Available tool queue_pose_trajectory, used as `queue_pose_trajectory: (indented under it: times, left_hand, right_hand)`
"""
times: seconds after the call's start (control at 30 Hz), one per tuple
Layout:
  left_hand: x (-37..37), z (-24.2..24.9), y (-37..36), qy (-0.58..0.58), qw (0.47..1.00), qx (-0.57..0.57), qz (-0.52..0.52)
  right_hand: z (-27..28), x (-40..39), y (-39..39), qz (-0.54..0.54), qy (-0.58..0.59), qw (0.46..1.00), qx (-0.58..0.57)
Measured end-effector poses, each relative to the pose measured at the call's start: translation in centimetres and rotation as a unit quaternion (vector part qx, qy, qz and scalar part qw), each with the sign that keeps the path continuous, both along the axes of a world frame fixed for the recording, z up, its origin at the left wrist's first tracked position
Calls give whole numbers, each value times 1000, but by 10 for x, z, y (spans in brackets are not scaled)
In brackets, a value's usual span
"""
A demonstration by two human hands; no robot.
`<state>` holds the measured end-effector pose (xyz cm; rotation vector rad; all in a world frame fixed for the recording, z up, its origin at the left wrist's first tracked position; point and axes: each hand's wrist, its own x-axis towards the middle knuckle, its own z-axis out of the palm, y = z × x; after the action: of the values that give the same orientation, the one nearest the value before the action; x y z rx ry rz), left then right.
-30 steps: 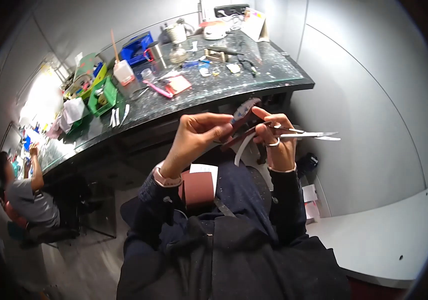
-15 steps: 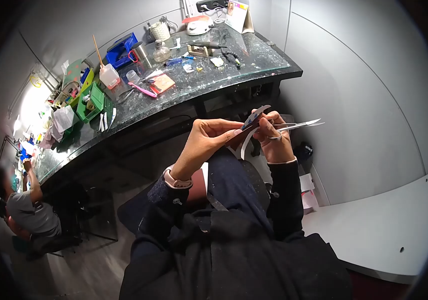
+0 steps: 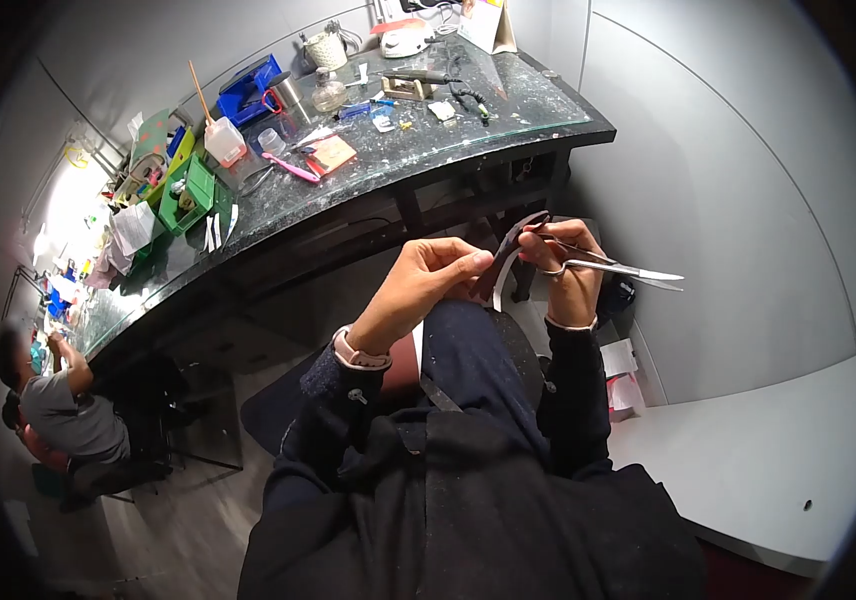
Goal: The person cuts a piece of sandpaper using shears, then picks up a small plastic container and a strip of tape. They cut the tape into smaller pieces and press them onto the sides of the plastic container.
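Observation:
My left hand (image 3: 438, 280) pinches the lower end of a dark reddish-brown strip with a pale back, which looks like sandpaper (image 3: 515, 236). The strip is bent into a curve and stands between my two hands. A narrow white edge hangs down along its right side. My right hand (image 3: 573, 275) is closed round silver scissors (image 3: 638, 272), their blades pointing right, away from the strip and slightly apart. The thumb and fingertips of that same hand also touch the strip's upper end.
Ahead stands a dark workbench (image 3: 428, 150) with a green bin (image 3: 188, 195), a blue bin (image 3: 248, 90), a pink-handled tool (image 3: 291, 167) and an orange packet (image 3: 332, 154). A person (image 3: 73, 410) sits working at far left. A white surface (image 3: 748, 450) lies at right.
My right hand has shifted right and turned, so the scissors now point right and slightly down. The strip has turned from its printed pale back to its brown face.

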<state>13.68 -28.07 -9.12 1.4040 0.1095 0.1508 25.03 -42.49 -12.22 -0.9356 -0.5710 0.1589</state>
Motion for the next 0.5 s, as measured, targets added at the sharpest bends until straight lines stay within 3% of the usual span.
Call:
queue_pose_trajectory:
  times: [0.23,0.5]
  left_hand:
    - [-1,5,-7,19,997,-68,-16]
    - [-1,3,-14,-12,1000,2,5]
  right_hand:
    - [0,0,-3,-19,-64,998,-11]
    - [-1,-4,0,-66,-92,992,-50]
